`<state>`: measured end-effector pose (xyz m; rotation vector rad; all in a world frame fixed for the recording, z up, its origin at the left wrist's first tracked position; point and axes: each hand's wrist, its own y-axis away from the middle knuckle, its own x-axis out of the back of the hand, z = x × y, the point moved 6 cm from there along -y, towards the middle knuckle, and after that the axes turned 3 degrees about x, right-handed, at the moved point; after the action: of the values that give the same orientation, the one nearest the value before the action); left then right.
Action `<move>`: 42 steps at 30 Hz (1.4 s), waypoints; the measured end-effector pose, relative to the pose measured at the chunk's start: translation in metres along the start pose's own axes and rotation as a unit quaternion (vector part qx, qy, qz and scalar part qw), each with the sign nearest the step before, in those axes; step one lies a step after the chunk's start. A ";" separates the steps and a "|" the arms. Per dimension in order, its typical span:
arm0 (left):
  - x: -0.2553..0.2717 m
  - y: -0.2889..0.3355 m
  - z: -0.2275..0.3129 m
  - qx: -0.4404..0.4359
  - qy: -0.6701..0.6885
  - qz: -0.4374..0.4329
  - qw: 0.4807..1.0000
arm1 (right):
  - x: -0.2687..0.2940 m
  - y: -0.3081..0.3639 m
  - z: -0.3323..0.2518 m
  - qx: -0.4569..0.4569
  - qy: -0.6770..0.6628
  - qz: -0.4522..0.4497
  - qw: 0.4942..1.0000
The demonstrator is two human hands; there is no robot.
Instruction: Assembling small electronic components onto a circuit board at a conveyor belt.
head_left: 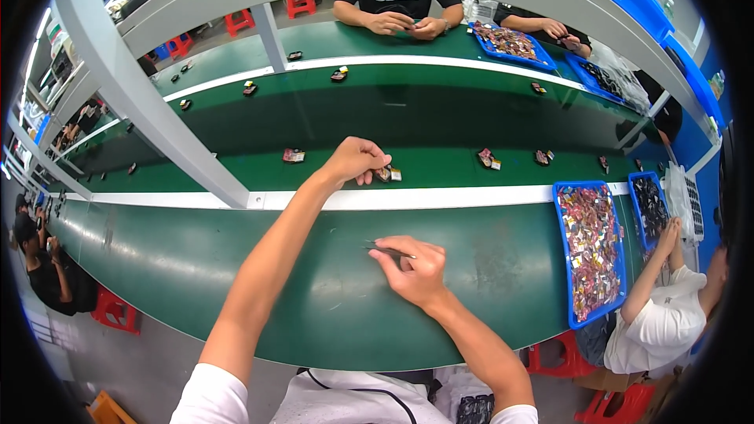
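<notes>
Stretched across the white rail, my left hand (357,161) has its fingers pinched at a small black part (384,175) with a pale label on the green conveyor belt. The fingertips partly cover the part. My right hand (418,268) is closed round a pair of dark tweezers (393,250), held just above the green worktop (345,306), with the tips pointing left. Similar small parts sit on the belt: one (293,155) to the left of my left hand, others (488,159) to the right.
On the right lies a blue tray (561,251) heaped with small, colourful pieces; behind it a smaller blue tray (649,200) holds black pieces. A white-sleeved person (664,314) works at right. Across the belt other people's hands (404,25) work. A grey post (157,86) slants at left.
</notes>
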<state>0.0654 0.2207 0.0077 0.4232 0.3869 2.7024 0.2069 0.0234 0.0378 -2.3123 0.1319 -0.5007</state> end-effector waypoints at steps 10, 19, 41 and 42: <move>-0.009 0.126 -0.048 -0.003 0.200 0.036 0.979 | 0.003 0.012 0.026 -0.210 -0.157 0.020 0.965; -0.027 0.165 -0.063 -0.023 0.170 0.120 0.978 | -0.002 0.008 0.032 -0.273 -0.232 -0.005 0.934; -0.037 0.167 -0.063 -0.072 0.157 0.139 0.975 | -0.007 0.015 0.028 -0.248 -0.101 -0.066 0.961; -0.037 0.167 -0.063 -0.074 0.160 0.141 0.974 | -0.006 0.015 0.028 -0.248 -0.100 -0.065 0.961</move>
<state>0.0229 0.0435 -0.0053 -0.0060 0.2221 3.0592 0.2129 0.0328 0.0076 -2.8637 0.0043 -0.3177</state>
